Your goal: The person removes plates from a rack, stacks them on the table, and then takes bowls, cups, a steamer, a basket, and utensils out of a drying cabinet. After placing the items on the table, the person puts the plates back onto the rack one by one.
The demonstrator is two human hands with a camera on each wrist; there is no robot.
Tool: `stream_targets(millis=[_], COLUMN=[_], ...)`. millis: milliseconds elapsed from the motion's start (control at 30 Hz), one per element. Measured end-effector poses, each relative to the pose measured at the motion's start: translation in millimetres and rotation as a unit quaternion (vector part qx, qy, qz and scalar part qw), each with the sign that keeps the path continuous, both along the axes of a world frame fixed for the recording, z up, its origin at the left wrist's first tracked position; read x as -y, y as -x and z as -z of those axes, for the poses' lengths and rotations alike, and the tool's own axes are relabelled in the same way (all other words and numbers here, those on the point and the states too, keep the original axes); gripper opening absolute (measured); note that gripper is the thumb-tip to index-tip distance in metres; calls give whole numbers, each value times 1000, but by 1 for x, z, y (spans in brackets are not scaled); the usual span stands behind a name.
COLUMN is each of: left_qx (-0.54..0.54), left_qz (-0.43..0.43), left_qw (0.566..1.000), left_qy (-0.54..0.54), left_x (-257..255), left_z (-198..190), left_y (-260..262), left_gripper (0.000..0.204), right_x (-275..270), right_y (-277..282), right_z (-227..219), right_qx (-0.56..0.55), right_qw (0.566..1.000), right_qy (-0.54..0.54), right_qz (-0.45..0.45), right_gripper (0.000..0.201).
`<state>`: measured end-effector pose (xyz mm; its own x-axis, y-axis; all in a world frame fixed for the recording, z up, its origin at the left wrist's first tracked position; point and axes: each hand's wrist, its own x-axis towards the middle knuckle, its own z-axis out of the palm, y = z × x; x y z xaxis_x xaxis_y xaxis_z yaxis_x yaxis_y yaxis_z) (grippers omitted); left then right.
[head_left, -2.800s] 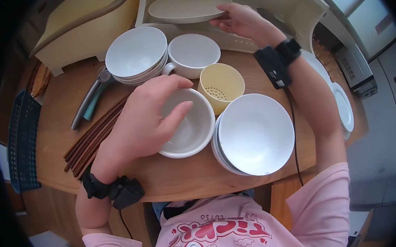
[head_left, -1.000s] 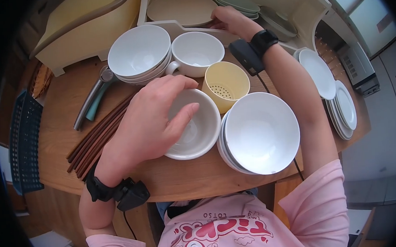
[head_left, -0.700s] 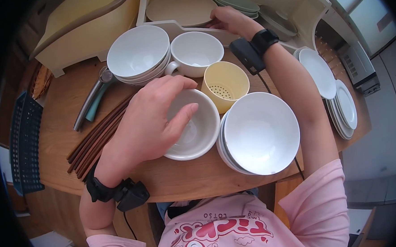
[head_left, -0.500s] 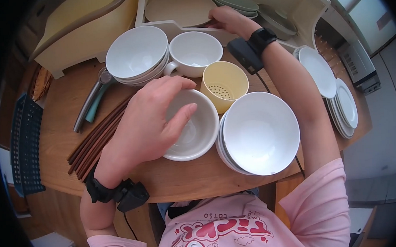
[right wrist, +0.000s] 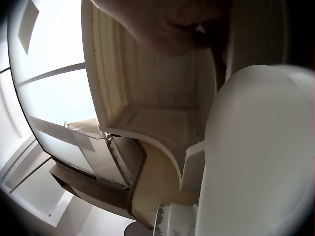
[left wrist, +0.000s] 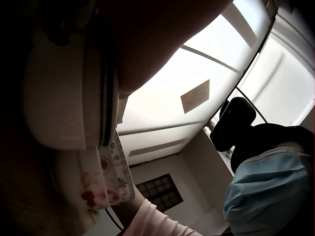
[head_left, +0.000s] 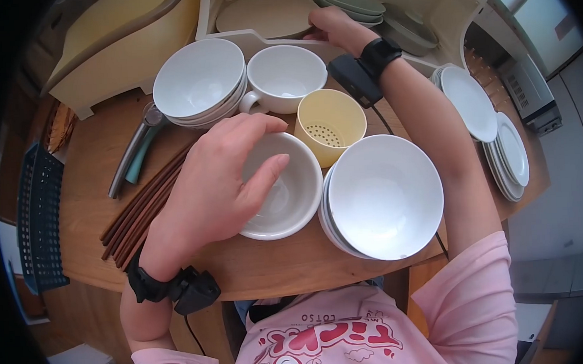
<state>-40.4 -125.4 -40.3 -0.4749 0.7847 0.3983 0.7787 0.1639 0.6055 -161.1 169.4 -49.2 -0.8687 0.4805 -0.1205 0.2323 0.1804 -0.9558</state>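
In the head view my left hand [head_left: 212,179] lies over the left side of a cream bowl [head_left: 293,208], thumb extended above its hollow, the other fingertips partly hidden. My right hand [head_left: 339,28] reaches into a cream rack [head_left: 248,38] and holds the right edge of an oval beige plate [head_left: 263,15] lying there; the fingers' undersides are hidden. Green plates [head_left: 351,1] and a grey dish [head_left: 410,27] stand to its right. In the right wrist view my right hand [right wrist: 162,24] appears dark at the top, fingers bent.
White bowls are stacked at left [head_left: 199,78] and right [head_left: 384,197]. Between them are a handled cup [head_left: 287,73] and a yellow perforated cup [head_left: 331,124]. Brown chopsticks [head_left: 148,206] and a peeler-like metal tool [head_left: 129,157] lie left; plate stacks [head_left: 469,103] stand right.
The oval plate has gone from raised in my right hand to lying in the rack, and that hand has shifted slightly left. My left hand has stayed over the cream bowl.
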Motion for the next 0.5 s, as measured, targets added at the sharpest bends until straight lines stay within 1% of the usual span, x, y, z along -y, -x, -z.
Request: stream_targets(millis=[100,167,267,333,400,467,500], left_qx=[0,-4,-8,-8,-3,-1,0], left_qz=[0,-2,-3,-4,-8,-6,-6], left_qw=[1000,1000,1000,1000,999,999,999], left_qy=[1,1,0,0,41,39,36], left_x=[0,0,0,1,2,2,2], left_z=[0,1,1,-1,-6,-5,-4], left_y=[0,1,0,0,-1,-1,-1], left_gripper=[27,27,27,27,29,29,29], right_x=[-1,-4,-6,-7,-13,-17,-18], right_y=[1,-1,-3,-1,5,8,9], right_z=[1,1,0,2,6,8,9], right_qx=[-3,1,5,6,7,41,41], right_qw=[1000,999,999,998,998,995,996], right_qy=[-2,-27,-14,-20,-25,-62,-62], right_qz=[13,-32,-52,-54,-55,-59,-58], right_gripper=[27,29,30,28,27,27,27])
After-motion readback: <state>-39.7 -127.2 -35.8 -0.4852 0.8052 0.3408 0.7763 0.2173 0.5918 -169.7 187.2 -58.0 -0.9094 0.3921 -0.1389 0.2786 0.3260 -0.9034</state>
